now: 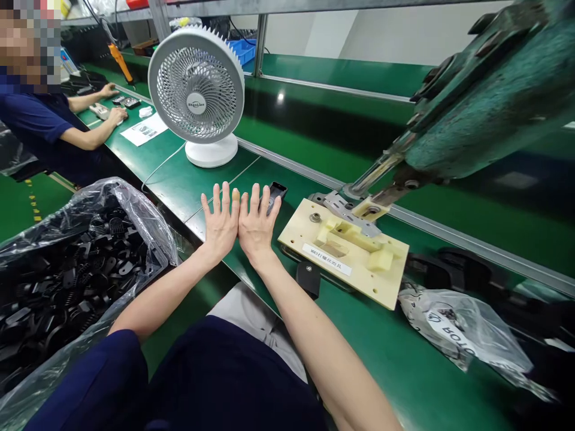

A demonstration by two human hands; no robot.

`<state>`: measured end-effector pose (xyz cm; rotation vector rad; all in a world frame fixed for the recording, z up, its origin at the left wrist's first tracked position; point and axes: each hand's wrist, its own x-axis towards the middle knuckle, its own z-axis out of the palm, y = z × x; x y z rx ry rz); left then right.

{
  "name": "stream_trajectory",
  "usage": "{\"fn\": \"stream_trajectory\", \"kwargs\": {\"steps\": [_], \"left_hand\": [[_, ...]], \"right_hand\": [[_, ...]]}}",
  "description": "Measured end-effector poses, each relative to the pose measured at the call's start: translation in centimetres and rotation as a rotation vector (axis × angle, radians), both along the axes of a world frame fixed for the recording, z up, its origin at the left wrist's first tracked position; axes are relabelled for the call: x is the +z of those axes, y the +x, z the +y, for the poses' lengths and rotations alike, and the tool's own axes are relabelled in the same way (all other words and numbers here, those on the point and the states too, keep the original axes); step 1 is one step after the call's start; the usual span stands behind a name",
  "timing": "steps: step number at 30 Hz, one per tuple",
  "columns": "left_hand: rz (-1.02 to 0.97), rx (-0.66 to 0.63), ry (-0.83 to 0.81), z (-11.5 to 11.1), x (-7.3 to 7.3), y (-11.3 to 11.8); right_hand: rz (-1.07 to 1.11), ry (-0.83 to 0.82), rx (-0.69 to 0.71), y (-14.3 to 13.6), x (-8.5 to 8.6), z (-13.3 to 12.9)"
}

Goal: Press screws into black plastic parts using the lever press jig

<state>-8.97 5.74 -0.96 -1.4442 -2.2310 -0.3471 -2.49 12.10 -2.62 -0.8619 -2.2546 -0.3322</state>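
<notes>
My left hand [220,222] is held palm down with its fingers spread, near the front edge of the green workbench [256,263]. Beside it, my right hand [258,224] has its fingers stretched out too, and the two hands meet along their inner sides. Neither one holds anything. Just behind my right fingers lies a dark phone [277,191], partly hidden by them. To the right sits a cream-coloured fixture plate [354,281] with a printed label and raised blocks. A small black box-shaped piece [308,278] stands at its near edge.
A white fan [196,90] stands behind my hands. The green machine arm [485,114] reaches down over the fixture. At left is a plastic-lined bin [157,233] of black parts [67,281]. A clear bag [467,329] lies right. A co-worker [40,126] sits at far left.
</notes>
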Motion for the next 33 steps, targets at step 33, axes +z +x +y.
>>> {"fn": "stream_trajectory", "kwargs": {"steps": [33], "left_hand": [[-0.238,0.035,-0.286,2.0,2.4,1.8]], "right_hand": [[-0.324,-0.274,-0.176,1.4,3.9,0.9]]}}
